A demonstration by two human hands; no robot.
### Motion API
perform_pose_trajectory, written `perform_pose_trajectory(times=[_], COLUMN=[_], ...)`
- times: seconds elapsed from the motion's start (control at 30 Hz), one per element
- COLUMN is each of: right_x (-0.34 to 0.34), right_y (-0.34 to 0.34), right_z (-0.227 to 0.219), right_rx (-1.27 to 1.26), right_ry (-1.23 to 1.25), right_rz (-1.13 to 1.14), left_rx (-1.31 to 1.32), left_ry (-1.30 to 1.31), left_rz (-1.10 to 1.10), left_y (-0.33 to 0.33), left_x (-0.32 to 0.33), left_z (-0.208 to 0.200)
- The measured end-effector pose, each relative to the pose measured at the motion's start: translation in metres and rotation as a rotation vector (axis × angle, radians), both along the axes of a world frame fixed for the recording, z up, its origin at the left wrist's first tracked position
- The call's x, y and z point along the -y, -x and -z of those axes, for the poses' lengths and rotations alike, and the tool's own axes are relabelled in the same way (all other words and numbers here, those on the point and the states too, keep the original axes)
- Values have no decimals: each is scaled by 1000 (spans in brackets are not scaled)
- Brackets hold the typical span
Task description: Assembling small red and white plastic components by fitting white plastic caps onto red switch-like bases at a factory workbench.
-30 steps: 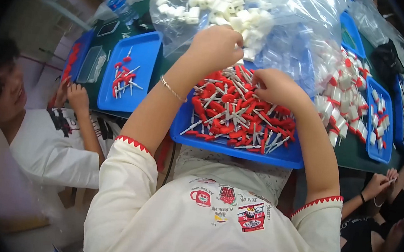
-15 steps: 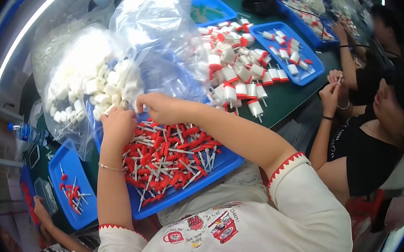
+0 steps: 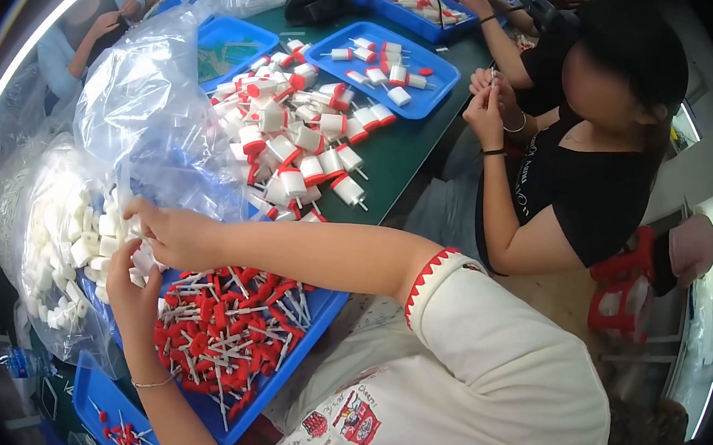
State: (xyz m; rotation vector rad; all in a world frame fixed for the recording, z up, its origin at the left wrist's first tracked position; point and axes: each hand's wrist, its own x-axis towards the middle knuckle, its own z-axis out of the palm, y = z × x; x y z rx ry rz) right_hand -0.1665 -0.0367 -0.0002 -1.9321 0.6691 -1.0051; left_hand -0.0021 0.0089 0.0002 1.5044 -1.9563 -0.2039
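We are reaching both hands to the mouth of the clear plastic bag (image 3: 115, 139) full of white caps (image 3: 72, 238), which is sitting on the table (image 3: 397, 153) just beyond the blue tray (image 3: 308, 321). Our right hand (image 3: 168, 234) is resting at the bag's opening, its fingers (image 3: 139, 210) curling in among the caps; whether they are pinching one we cannot tell. Our left hand (image 3: 132, 282) is hovering just below it over the tray's far edge, its fingers bent and partly hidden. The tray is holding a heap of red-and-white stems (image 3: 226, 326). Beyond the tray a pile of assembled white and red pieces (image 3: 296, 139) is lying on the table, and beside it a person in a black shirt (image 3: 583, 184) is working.
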Motion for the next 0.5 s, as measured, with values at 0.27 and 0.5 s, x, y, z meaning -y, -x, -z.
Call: perform_pose_trajectory(times=[0.27, 0.5], right_x=[29, 22], right_y=[-2, 8], right_z=[18, 3], right_rx=[197, 153], right_ry=[-287, -467], right_rz=[-109, -112], left_rx=[-209, -418], left_ry=[82, 42], left_rz=[-146, -79], left_y=[1, 2], left_x=[4, 1], left_z=[-7, 1])
